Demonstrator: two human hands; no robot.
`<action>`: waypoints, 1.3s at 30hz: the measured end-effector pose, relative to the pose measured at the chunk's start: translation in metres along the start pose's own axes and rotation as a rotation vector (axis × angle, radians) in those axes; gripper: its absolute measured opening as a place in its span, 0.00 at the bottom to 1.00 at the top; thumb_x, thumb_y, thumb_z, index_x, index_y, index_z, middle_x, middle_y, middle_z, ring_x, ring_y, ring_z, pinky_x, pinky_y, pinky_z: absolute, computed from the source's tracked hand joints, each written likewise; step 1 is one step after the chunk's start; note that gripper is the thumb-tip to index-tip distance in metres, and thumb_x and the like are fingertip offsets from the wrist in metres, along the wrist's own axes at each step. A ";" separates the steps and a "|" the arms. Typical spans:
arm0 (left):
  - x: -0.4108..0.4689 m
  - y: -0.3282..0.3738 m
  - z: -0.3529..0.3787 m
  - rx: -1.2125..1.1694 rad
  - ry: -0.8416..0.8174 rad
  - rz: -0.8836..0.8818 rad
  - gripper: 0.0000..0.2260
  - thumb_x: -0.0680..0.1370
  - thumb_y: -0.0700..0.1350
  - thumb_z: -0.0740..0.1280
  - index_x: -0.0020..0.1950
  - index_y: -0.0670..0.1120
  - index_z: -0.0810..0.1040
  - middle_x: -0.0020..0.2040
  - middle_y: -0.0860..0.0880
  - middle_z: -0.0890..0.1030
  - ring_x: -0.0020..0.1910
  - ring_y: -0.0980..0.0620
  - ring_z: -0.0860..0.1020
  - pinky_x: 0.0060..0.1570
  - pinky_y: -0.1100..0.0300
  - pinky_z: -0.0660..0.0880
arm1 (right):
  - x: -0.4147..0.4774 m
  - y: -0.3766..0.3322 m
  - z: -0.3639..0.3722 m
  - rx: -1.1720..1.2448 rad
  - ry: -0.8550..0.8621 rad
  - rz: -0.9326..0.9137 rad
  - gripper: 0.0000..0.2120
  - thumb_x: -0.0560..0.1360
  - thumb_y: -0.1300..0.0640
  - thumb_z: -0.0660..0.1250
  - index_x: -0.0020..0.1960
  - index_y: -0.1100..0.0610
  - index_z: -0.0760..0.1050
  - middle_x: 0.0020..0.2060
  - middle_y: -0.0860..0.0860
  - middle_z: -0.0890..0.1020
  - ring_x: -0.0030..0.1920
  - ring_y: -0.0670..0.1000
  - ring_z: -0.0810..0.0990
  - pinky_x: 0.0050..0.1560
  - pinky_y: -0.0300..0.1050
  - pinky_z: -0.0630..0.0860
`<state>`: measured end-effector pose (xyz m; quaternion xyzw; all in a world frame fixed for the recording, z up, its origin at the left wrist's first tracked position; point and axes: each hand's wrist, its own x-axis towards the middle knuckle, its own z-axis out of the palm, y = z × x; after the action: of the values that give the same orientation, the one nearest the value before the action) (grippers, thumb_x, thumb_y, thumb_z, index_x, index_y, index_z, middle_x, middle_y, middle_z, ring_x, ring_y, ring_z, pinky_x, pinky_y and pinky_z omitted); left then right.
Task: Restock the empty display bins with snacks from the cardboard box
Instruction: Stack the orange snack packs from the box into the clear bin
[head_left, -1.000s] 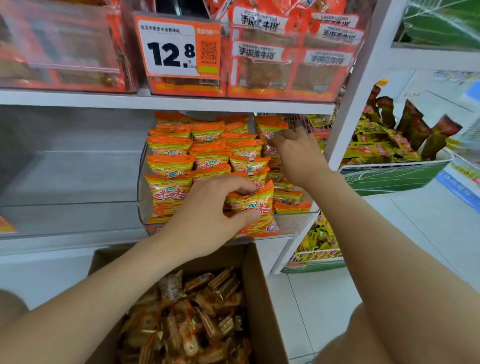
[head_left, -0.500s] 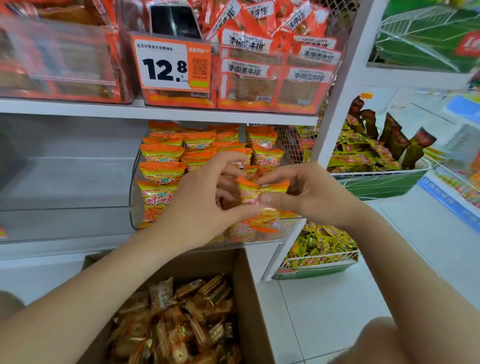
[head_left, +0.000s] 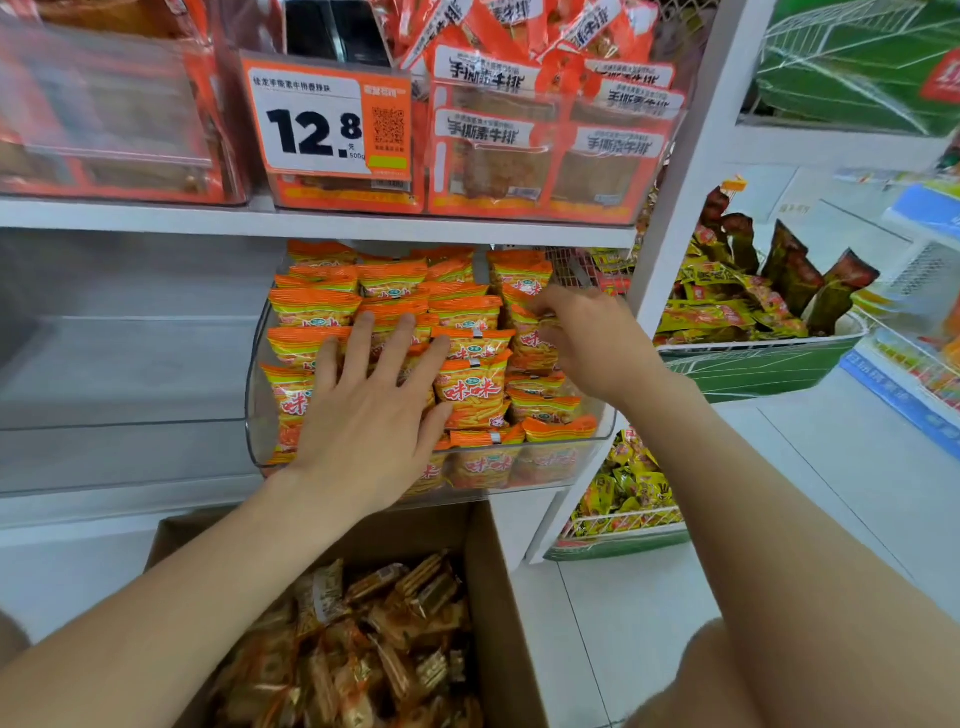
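1. Packets (head_left: 470, 387) in orange wrappers fill the clear bin (head_left: 258, 410);
2. left hand (head_left: 363, 415) lies flat on them, fingers straight and spread, gripping nothing;
3. right hand (head_left: 587, 348) curls its fingers round one packet at the bin's right side;
4. cardboard box (head_left: 483, 597) sits just below the bin, holding brown-wrapped snacks (head_left: 395, 623).

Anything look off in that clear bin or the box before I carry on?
Nothing spilled or torn. One mismatch: the cardboard box holds brown-gold snacks, unlike the orange packets filling the clear bin, while the left bin shows none.
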<state>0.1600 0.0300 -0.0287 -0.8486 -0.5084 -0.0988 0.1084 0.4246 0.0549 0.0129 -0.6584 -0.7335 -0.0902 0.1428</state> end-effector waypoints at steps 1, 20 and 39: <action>0.001 0.000 0.000 0.006 -0.007 -0.002 0.30 0.85 0.63 0.47 0.85 0.54 0.57 0.84 0.44 0.60 0.82 0.33 0.56 0.77 0.32 0.58 | 0.002 0.000 0.001 -0.058 -0.002 0.004 0.13 0.82 0.58 0.68 0.66 0.52 0.77 0.57 0.55 0.84 0.61 0.61 0.79 0.58 0.57 0.73; 0.026 -0.048 -0.007 -0.056 -0.134 -0.150 0.45 0.77 0.73 0.31 0.86 0.47 0.40 0.86 0.43 0.40 0.84 0.39 0.39 0.82 0.39 0.41 | 0.023 -0.039 0.045 0.236 -0.118 0.087 0.41 0.79 0.27 0.38 0.85 0.48 0.54 0.84 0.57 0.55 0.84 0.62 0.45 0.82 0.64 0.46; 0.012 0.012 0.008 -0.050 0.060 0.262 0.28 0.86 0.52 0.59 0.85 0.56 0.55 0.85 0.48 0.58 0.83 0.40 0.58 0.77 0.31 0.54 | 0.009 0.004 0.025 -0.097 0.233 0.029 0.22 0.71 0.69 0.74 0.63 0.57 0.81 0.54 0.57 0.82 0.54 0.64 0.78 0.49 0.57 0.76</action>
<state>0.1769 0.0369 -0.0342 -0.9067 -0.3873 -0.1215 0.1143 0.4260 0.0720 -0.0078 -0.6599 -0.6972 -0.1996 0.1965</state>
